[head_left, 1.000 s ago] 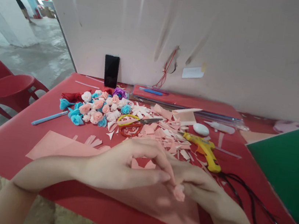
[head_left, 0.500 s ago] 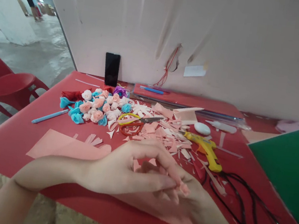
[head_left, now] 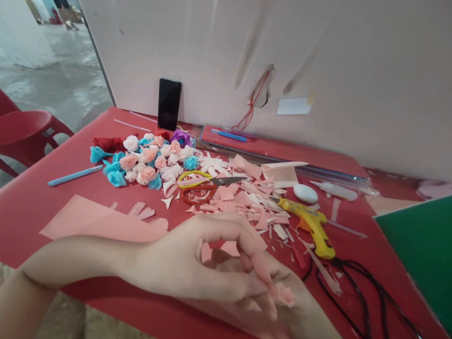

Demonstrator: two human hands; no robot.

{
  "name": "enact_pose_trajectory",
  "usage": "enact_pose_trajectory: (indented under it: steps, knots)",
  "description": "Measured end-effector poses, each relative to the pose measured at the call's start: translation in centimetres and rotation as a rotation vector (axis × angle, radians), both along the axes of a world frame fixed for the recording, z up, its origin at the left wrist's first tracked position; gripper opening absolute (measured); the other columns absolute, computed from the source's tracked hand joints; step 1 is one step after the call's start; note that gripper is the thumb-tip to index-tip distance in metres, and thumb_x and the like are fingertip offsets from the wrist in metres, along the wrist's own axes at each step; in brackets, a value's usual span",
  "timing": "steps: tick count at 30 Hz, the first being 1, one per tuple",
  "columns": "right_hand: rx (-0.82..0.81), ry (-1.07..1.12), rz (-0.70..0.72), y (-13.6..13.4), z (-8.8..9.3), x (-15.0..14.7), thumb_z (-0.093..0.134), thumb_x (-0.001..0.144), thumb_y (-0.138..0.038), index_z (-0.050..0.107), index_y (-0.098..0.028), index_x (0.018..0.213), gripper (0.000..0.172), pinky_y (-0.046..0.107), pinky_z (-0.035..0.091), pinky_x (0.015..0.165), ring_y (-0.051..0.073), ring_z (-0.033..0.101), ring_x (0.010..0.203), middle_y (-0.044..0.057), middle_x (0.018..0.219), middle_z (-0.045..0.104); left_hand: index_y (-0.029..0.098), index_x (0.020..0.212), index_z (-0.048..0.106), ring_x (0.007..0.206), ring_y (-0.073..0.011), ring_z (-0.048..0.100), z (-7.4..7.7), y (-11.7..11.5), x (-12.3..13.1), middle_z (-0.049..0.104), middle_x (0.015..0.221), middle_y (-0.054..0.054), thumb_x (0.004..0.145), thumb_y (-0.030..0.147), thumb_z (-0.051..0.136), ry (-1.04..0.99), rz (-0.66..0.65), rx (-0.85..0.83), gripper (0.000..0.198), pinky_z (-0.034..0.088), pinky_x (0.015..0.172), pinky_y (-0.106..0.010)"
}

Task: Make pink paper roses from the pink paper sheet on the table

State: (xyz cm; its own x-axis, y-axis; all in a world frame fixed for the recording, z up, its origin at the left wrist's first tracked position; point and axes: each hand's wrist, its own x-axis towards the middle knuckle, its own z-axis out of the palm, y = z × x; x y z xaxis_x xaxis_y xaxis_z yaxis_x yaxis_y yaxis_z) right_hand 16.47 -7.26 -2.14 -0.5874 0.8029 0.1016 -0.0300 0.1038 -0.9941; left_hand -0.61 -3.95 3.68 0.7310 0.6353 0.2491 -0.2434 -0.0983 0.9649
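Note:
My left hand [head_left: 192, 257] reaches across to the right, its thumb and fingers pinched on a small pink paper flower [head_left: 286, 294]. My right hand [head_left: 295, 300] comes in from the lower right, with its fingers partly hidden behind the left hand and curled against the flower's lower end. Under both hands lies a sheet of pink paper [head_left: 239, 317]. Just beyond them is a heap of pink and white paper scraps [head_left: 247, 198]. Scissors [head_left: 224, 180] with yellow and red-orange handles rest on these scraps.
A yellow glue gun [head_left: 316, 230] with a black cord lies right of the scraps. Finished paper flowers [head_left: 147, 161] cluster at the back left, near a blue pen [head_left: 76, 175]. A phone [head_left: 168, 104] leans on the board. A green sheet [head_left: 432, 260] covers the table's right side.
The paper flower has shifted slightly right and down and turned a little between my fingers. In the background, a person has moved to the right.

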Motion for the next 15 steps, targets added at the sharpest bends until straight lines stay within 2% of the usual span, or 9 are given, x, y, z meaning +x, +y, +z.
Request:
enact_pose_trajectory:
  steps: [3,8,12,15]
  knots:
    - [-0.092,0.067,0.011,0.0,0.34,0.01,0.037,0.078,-0.07,0.04,-0.017,0.053,0.058,0.021,0.042,0.052,0.008,0.053,0.054,-0.005,0.056,0.042,0.01,0.072,0.058,0.072,-0.0069,0.057,0.02,-0.01,-0.05,0.056,0.077,-0.001,0.073,-0.001,0.059,0.025,-0.014,-0.003,0.011,0.047,0.067,-0.02]
    - [-0.319,0.296,0.038,0.44,-0.07,-0.53,0.063,0.067,-0.061,0.045,-0.016,0.049,0.052,0.022,0.041,0.054,0.009,0.048,0.054,-0.004,0.055,0.044,0.01,0.069,0.058,0.067,-0.0064,0.049,0.31,-0.08,-0.03,0.05,0.072,0.001,0.073,0.002,0.06,0.06,-0.007,-0.05,0.009,0.041,0.058,-0.019]
    - [-0.398,0.397,0.096,0.66,-0.34,-0.78,0.07,0.067,-0.05,0.051,-0.017,0.049,0.042,0.023,0.041,0.058,0.009,0.041,0.048,-0.005,0.045,0.04,0.01,0.064,0.056,0.067,-0.007,0.048,0.72,0.02,-0.13,0.048,0.071,0.001,0.073,0.003,0.058,0.086,-0.051,-0.102,0.012,0.04,0.06,-0.02]
    - [-0.439,0.459,0.141,0.6,-0.09,-0.77,0.07,0.069,-0.045,0.057,-0.018,0.053,0.034,0.021,0.037,0.056,0.007,0.035,0.046,-0.006,0.048,0.041,0.011,0.064,0.055,0.067,-0.0079,0.047,0.79,0.14,-0.23,0.048,0.072,0.0,0.073,0.004,0.057,0.097,-0.072,-0.094,0.012,0.04,0.061,-0.021]
